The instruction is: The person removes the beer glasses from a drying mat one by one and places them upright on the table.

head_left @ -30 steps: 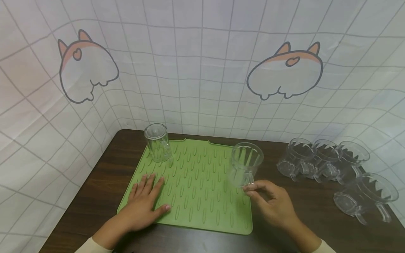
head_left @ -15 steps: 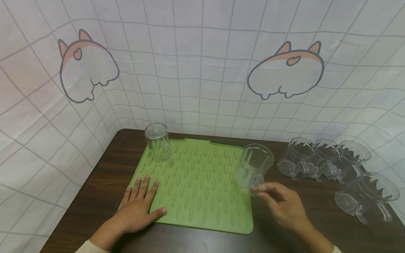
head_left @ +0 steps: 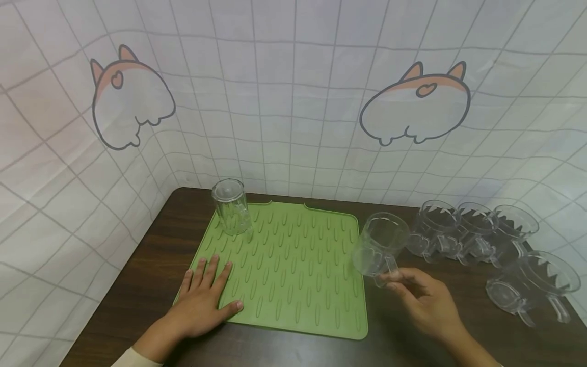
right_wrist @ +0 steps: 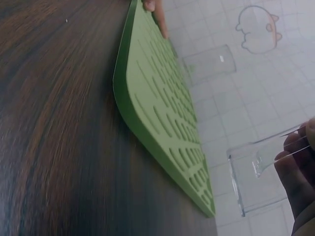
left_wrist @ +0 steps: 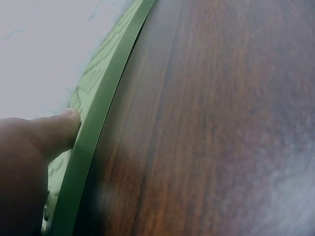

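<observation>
My right hand (head_left: 424, 300) pinches the handle of a clear faceted mug (head_left: 382, 239). This mug hangs upright over the right edge of a green ridged drying mat (head_left: 284, 265). The right wrist view shows the held mug (right_wrist: 261, 172) raised above the mat's level. My left hand (head_left: 202, 300) lies palm down with spread fingers on the mat's front left corner. Its thumb (left_wrist: 61, 128) rests by the mat's rim in the left wrist view. Another clear mug (head_left: 231, 209) stands at the mat's back left, apparently upside down.
Several clear mugs stand upright on the dark wooden table (head_left: 312, 351) at the right. A close row of mugs (head_left: 477, 229) is at the back, with a separate mug (head_left: 532, 285) nearer the front. A white grid-patterned sheet (head_left: 275, 102) hangs behind the table.
My right hand has carried the mug rightward, from above the mat to its right edge. The left hand has slid slightly left and nearer. The mug at back left stays put.
</observation>
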{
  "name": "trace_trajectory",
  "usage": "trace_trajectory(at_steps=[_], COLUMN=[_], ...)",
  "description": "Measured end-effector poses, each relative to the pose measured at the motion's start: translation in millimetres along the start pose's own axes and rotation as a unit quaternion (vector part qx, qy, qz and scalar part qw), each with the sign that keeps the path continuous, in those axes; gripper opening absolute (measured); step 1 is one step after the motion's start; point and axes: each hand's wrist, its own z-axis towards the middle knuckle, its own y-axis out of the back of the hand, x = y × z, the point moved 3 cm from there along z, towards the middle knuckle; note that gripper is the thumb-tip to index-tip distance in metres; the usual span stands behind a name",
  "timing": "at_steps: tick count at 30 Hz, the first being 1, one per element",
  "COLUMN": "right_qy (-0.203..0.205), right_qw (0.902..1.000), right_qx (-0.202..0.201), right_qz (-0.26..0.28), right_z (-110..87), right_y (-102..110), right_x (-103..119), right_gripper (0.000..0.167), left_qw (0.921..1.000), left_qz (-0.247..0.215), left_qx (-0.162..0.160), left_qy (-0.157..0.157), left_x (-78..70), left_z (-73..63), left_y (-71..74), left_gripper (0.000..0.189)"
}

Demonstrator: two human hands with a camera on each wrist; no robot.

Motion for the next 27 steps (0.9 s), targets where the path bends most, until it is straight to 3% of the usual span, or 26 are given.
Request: trace_trajectory(at_steps=[17,27], right_qy=[0.002,-0.036], right_qw=[0.9990,0.9968], right_qx=[-0.017,0.005], right_qz=[-0.042,-0.071], right_z=[-17.5,-20.1], right_y=[28,45], right_x=[-12,-7], right_gripper=[0.045,0.042], left_qw=[0.9998,0.9997], left_qz=[-0.017,-0.024], left_qx=[0.009,-0.002], left_qy=[0.001,-0.006], left_x=[0.1,1.6], left_z=[-0.3,0.7], left_y=[-0.5,-2.8], left_gripper=[0.096,0.097])
